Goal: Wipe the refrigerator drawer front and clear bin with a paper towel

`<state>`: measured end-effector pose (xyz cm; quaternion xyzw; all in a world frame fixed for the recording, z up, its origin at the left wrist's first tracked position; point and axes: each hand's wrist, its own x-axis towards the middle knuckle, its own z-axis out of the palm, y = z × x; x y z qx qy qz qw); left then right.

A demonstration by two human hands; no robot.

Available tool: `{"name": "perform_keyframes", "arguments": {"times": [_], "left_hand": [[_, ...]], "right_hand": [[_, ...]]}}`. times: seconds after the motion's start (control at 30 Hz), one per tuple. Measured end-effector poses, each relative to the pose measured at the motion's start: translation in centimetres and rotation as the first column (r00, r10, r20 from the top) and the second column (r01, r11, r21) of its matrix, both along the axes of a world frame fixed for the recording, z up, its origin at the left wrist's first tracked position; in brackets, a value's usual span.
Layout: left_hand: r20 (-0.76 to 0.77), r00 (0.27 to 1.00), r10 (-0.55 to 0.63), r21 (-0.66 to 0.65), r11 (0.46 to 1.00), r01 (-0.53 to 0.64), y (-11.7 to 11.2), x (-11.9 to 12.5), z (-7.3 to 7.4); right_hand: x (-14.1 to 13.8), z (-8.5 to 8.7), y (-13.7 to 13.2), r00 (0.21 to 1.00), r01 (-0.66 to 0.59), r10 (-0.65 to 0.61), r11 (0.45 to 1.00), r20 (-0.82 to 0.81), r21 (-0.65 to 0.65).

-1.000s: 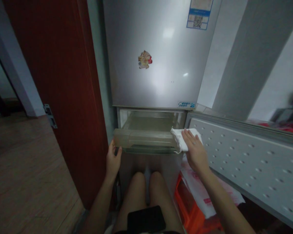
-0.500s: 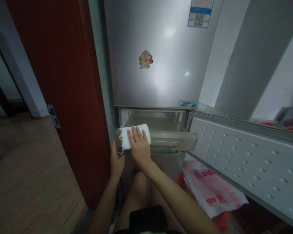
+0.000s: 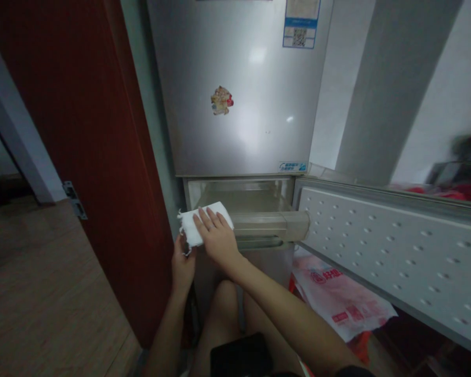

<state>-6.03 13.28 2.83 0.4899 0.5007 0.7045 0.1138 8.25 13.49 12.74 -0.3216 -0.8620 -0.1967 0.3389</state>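
Observation:
My right hand (image 3: 221, 242) lies over a folded white cloth (image 3: 189, 229) with frayed edges and holds it against the left part of a pulled-out freezer drawer (image 3: 267, 225). Its fingers are extended and close together; the thumb is hidden. Below the cloth's frayed edge, my left hand (image 3: 183, 264) is wrapped round the left end of the drawer front. The cloth covers that end, and some left fingertips are out of sight. The drawer belongs to the lower compartment of a silver refrigerator (image 3: 243, 63).
The lower refrigerator door (image 3: 377, 251) is swung out to the right, its dimpled inner side showing. Beneath it lies a red-and-white plastic bag (image 3: 341, 298) on something orange-red. A dark red wooden door (image 3: 90, 131) stands close on the left. A black flat object (image 3: 241, 357) is at my lap.
My right hand and the cloth have moved slightly left along the drawer front, and the cloth is more tilted. My left hand stays at the drawer's end. The view has shifted a little.

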Motion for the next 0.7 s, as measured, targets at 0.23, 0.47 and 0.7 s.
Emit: {"name": "perform_keyframes", "arguments": {"times": [0.23,0.47,0.7], "left_hand": [[0.040,0.999,-0.015,-0.031,0.999,0.016,0.2,0.1,-0.3],[0.081,0.997,-0.002,0.001,1.000,0.002,-0.9,1.0,0.7],[0.121,0.992,0.026,-0.049,0.999,-0.021,-1.4,1.6,0.4]], "right_hand": [[11.1,-1.5,0.9,0.987,0.162,-0.161,0.983,-0.020,0.086],[21.1,-2.8,1.5,0.939,0.312,-0.297,0.948,-0.173,0.066],[19.5,-3.2,1.3,0.900,0.366,-0.337,0.929,-0.278,0.059]]}}
